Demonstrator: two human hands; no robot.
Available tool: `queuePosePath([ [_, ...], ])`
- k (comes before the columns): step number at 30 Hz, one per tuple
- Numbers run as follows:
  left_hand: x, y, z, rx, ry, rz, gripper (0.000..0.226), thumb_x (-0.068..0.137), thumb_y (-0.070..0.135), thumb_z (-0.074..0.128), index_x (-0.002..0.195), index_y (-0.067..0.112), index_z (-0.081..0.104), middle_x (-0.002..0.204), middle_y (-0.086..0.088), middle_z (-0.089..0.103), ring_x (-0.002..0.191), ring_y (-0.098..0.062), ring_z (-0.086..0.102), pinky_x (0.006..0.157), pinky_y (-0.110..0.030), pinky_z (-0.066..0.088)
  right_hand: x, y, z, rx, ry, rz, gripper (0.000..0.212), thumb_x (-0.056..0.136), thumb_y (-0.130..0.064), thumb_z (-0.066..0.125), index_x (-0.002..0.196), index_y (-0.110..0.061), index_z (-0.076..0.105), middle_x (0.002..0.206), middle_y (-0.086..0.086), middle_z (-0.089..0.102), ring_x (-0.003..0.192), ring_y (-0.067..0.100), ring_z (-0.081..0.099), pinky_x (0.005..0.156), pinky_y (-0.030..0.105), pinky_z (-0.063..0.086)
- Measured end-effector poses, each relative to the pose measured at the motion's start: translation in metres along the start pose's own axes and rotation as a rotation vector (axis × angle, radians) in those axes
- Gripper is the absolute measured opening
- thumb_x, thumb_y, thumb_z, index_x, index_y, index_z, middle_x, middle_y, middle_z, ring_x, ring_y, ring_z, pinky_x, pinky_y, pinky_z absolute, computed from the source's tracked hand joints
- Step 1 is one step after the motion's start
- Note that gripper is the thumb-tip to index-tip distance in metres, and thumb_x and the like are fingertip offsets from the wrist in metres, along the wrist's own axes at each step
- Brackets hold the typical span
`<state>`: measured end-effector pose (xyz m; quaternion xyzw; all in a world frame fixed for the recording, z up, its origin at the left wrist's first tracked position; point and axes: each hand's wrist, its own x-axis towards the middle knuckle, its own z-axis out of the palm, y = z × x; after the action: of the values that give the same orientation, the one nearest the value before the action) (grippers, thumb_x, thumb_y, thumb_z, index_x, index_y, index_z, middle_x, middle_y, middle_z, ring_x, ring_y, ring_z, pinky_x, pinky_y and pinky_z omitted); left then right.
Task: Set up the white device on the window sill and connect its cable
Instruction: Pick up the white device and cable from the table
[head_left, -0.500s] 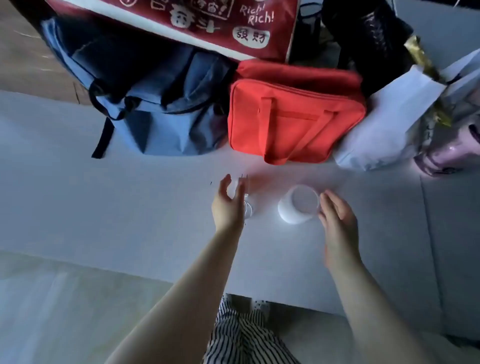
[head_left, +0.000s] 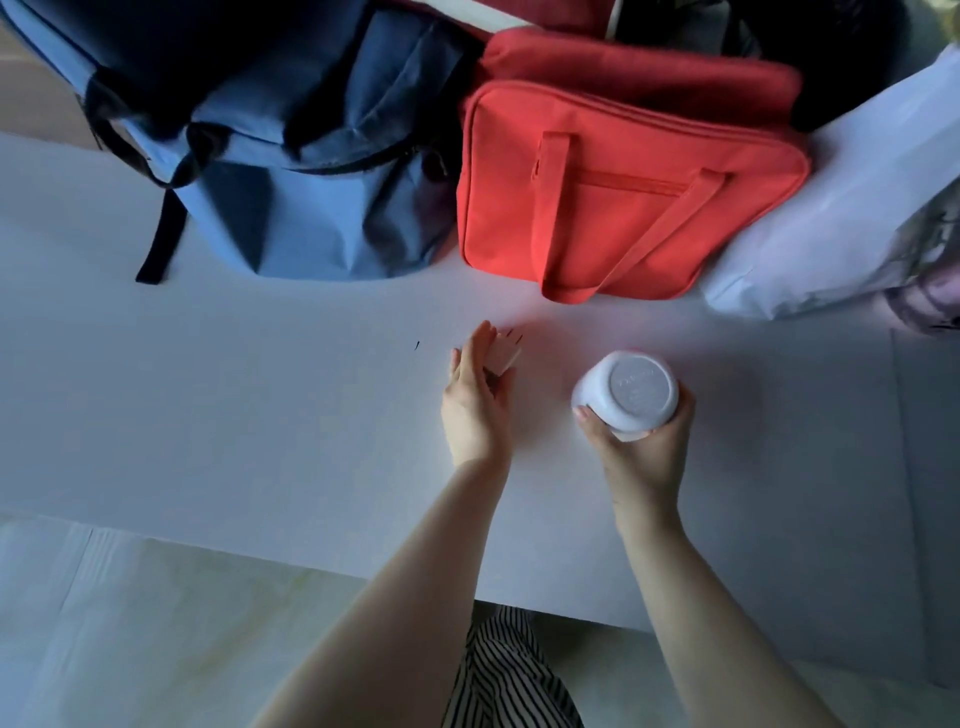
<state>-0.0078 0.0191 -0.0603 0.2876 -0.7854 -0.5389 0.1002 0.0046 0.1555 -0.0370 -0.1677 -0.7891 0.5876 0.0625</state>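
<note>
A round white device (head_left: 626, 393) is tipped so that its flat grey base faces up at me, a little above the white window sill (head_left: 260, 415). My right hand (head_left: 641, 447) grips it from below and behind, thumb on its left side. My left hand (head_left: 475, 397) hovers to the left with fingers stretched out, next to a small pale blocky piece (head_left: 505, 354) on the sill; the frame does not show whether the fingers touch it. No cable is plainly visible.
Along the back of the sill stand a blue backpack (head_left: 291, 156), a red bag (head_left: 623, 176) and a white paper bag (head_left: 841, 228). A purple object (head_left: 930, 296) lies at the far right. The sill's front edge runs just before my striped trousers (head_left: 509, 670).
My right hand has closed on the white device and lifted and tipped it, base up. My left hand stays beside the small pale piece. The camera view has moved closer.
</note>
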Motion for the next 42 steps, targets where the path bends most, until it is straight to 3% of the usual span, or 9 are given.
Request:
queuePosePath([
  [3,-0.001,0.008,-0.010,-0.149,-0.005,-0.061,0.043,0.083,0.004,0.062,0.124,0.016,0.057,0.109,0.008,0.068,0.074,0.015,0.060,0.067,-0.004,0.045,0.002,-0.006,0.002,-0.005,-0.007,0.024,0.076,0.054,-0.025,0.084,0.120,-0.014,0.047,0.108,-0.018,0.056,0.097,-0.007,0.056,0.090,0.021,0.044],
  [11,0.011,0.031,-0.051,-0.741,0.161,-0.416,0.037,0.083,0.012,0.067,0.119,0.008,0.063,0.113,-0.011,0.070,0.096,-0.019,0.064,0.090,-0.029,0.049,0.007,-0.052,0.035,0.152,-0.195,0.018,0.066,0.057,-0.032,0.081,0.114,-0.029,0.049,0.126,0.006,0.059,0.114,0.021,0.061,0.098,0.038,0.050],
  [15,0.022,0.041,-0.089,-0.942,0.198,-0.461,0.043,0.086,0.015,0.065,0.126,0.002,0.058,0.106,-0.009,0.064,0.084,-0.012,0.063,0.079,-0.015,0.054,0.005,-0.084,0.065,0.163,-0.355,0.017,0.072,0.058,-0.039,0.079,0.122,-0.020,0.052,0.126,0.004,0.062,0.114,0.018,0.061,0.100,0.036,0.049],
  [21,0.009,0.041,-0.153,-1.137,0.385,-0.476,0.038,0.088,0.010,0.061,0.123,-0.005,0.057,0.083,-0.007,0.060,0.075,-0.014,0.059,0.081,-0.020,0.053,-0.017,-0.124,0.109,0.146,-0.643,0.003,0.063,0.061,-0.037,0.077,0.117,-0.024,0.053,0.117,-0.002,0.064,0.100,0.008,0.062,0.088,0.020,0.047],
  [26,-0.022,0.036,-0.210,-1.232,0.579,-0.470,0.039,0.087,0.012,0.063,0.123,-0.002,0.058,0.094,-0.011,0.062,0.079,-0.015,0.061,0.076,-0.018,0.054,-0.052,-0.150,0.137,0.139,-0.904,0.028,0.057,0.064,-0.035,0.075,0.116,-0.021,0.056,0.102,-0.010,0.065,0.084,-0.006,0.060,0.064,0.004,0.044],
  [29,-0.049,0.033,-0.246,-1.276,0.713,-0.433,0.040,0.086,0.010,0.063,0.124,-0.002,0.058,0.096,-0.013,0.062,0.078,-0.017,0.061,0.080,-0.021,0.054,-0.088,-0.163,0.151,0.105,-1.058,0.039,0.062,0.064,-0.037,0.075,0.120,-0.017,0.056,0.105,-0.006,0.064,0.087,0.000,0.060,0.066,0.014,0.046],
  [34,-0.104,0.020,-0.310,-1.355,0.960,-0.378,0.040,0.087,0.004,0.061,0.125,-0.006,0.054,0.084,-0.013,0.062,0.073,-0.019,0.061,0.055,-0.020,0.057,-0.162,-0.183,0.175,0.051,-1.284,0.057,0.064,0.060,-0.042,0.075,0.117,-0.019,0.057,0.105,-0.005,0.063,0.090,0.009,0.059,0.081,0.030,0.049],
  [39,-0.152,0.001,-0.368,-1.332,1.175,-0.312,0.042,0.088,0.004,0.060,0.127,-0.009,0.052,0.080,-0.011,0.059,0.071,-0.017,0.059,0.079,-0.027,0.053,-0.237,-0.200,0.196,0.030,-1.471,0.059,0.056,0.071,-0.031,0.079,0.118,-0.014,0.056,0.101,-0.002,0.062,0.086,0.014,0.060,0.072,0.030,0.052],
  [42,-0.176,-0.009,-0.398,-1.328,1.252,-0.280,0.041,0.087,0.005,0.061,0.126,-0.008,0.053,0.079,-0.010,0.059,0.070,-0.016,0.059,0.078,-0.026,0.052,-0.277,-0.204,0.208,-0.015,-1.561,0.067,0.063,0.065,-0.039,0.081,0.118,-0.017,0.056,0.105,0.000,0.064,0.091,0.019,0.062,0.075,0.038,0.053],
])
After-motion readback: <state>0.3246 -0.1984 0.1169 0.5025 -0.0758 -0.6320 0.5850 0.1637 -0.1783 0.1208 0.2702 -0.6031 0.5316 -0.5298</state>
